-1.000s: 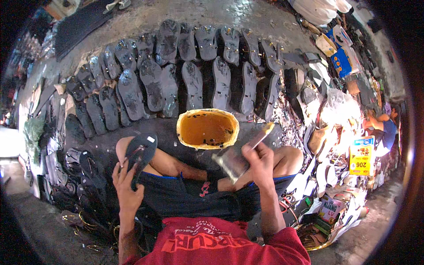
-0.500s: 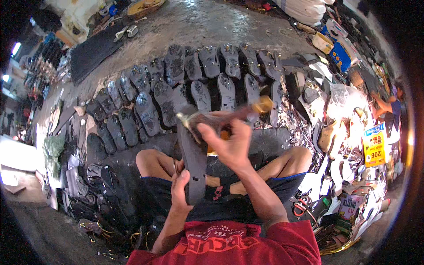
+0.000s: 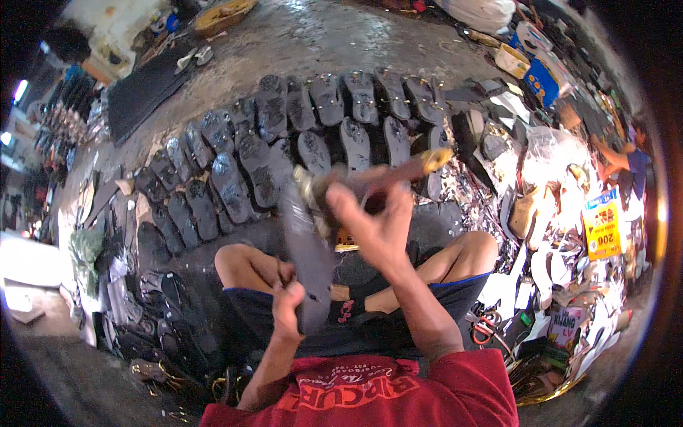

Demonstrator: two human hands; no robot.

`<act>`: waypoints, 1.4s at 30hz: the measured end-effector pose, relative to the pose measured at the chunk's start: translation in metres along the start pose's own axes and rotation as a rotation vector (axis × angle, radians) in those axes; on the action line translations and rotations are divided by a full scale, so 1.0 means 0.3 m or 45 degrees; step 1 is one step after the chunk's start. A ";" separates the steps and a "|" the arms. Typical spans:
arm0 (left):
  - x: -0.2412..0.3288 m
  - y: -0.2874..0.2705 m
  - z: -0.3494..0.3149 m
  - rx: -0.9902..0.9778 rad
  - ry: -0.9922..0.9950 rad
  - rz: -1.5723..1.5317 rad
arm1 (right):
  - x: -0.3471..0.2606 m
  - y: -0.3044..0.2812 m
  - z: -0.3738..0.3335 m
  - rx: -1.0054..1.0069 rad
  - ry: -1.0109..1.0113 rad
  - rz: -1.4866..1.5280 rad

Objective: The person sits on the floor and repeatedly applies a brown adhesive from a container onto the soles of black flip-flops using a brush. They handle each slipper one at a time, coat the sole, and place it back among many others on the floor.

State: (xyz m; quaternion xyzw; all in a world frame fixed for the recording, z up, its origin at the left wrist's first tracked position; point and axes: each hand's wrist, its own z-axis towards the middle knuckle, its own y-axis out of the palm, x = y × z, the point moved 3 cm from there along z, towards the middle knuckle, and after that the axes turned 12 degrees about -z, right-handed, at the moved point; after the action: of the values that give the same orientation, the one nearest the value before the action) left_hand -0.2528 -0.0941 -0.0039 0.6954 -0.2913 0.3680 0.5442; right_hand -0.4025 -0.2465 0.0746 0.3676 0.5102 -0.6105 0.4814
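Fingers of the left hand point(image 3: 287, 306) grip the near end of a dark sandal sole point(image 3: 306, 249), held lengthwise above the lap point(image 3: 252, 306), seemingly steadying it for the flat brush point(image 3: 377, 177) grasped in the right hand point(image 3: 384, 238) at its far end.

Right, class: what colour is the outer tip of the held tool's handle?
The handle tip is yellow, best seen in the head view.

Left grip point(image 3: 288, 306) holds 1 dark sole point(image 3: 309, 260); right grip point(image 3: 380, 231) holds 1 brush point(image 3: 408, 171) at its far end.
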 end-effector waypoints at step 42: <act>0.522 -0.295 0.118 0.532 0.664 -0.694 | 0.002 0.000 -0.183 -0.094 0.309 0.100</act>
State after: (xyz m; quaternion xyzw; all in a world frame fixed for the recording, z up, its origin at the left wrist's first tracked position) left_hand -0.0870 -0.1081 0.0729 0.7259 0.1312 0.4253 0.5243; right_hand -0.4048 -0.1928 0.0626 0.4406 0.5721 -0.5229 0.4530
